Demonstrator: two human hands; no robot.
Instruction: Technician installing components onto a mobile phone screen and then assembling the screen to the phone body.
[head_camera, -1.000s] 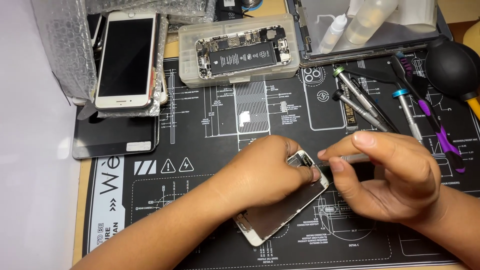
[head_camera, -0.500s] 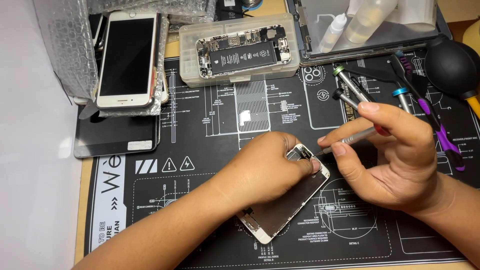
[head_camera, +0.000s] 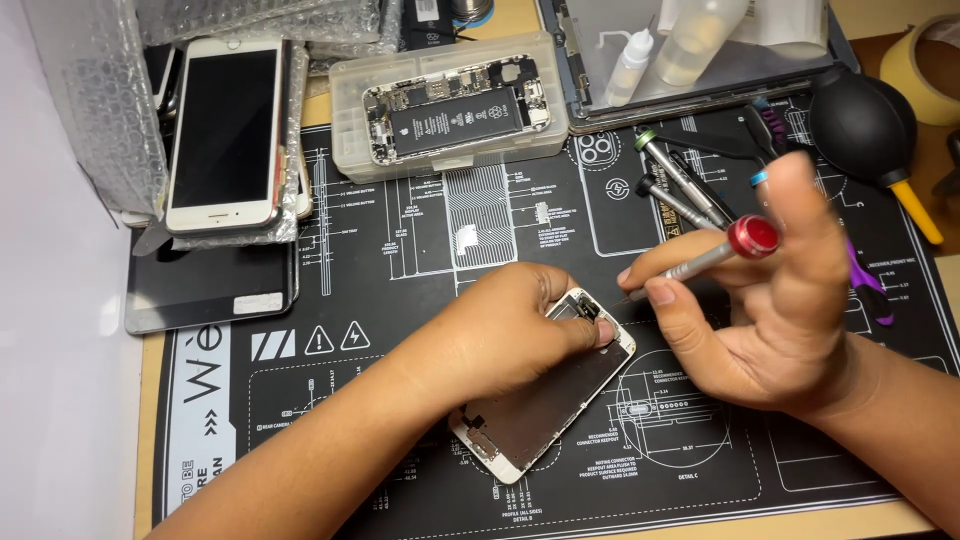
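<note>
A white phone screen panel (head_camera: 545, 405) lies face down and slanted on the black repair mat (head_camera: 400, 300). My left hand (head_camera: 500, 335) presses on its upper end, fingertips beside the small metal parts at the top edge. In my right hand (head_camera: 760, 300) is a slim metal screwdriver (head_camera: 715, 255) with a red cap, held between thumb and fingers. Its tip points at the panel's top corner, next to my left fingertips.
An opened phone body (head_camera: 455, 115) rests on a clear plastic box at the back. A white phone (head_camera: 225, 130) lies on bubble wrap at the left, with a dark glass panel (head_camera: 210, 285) below it. Several screwdrivers (head_camera: 680, 185), a black air blower (head_camera: 860, 125) and small bottles (head_camera: 630, 65) lie at the right back.
My right hand has lifted and turned, bringing the screwdriver from lying low near the panel to a raised slant with its red cap up. My left hand stays on the panel.
</note>
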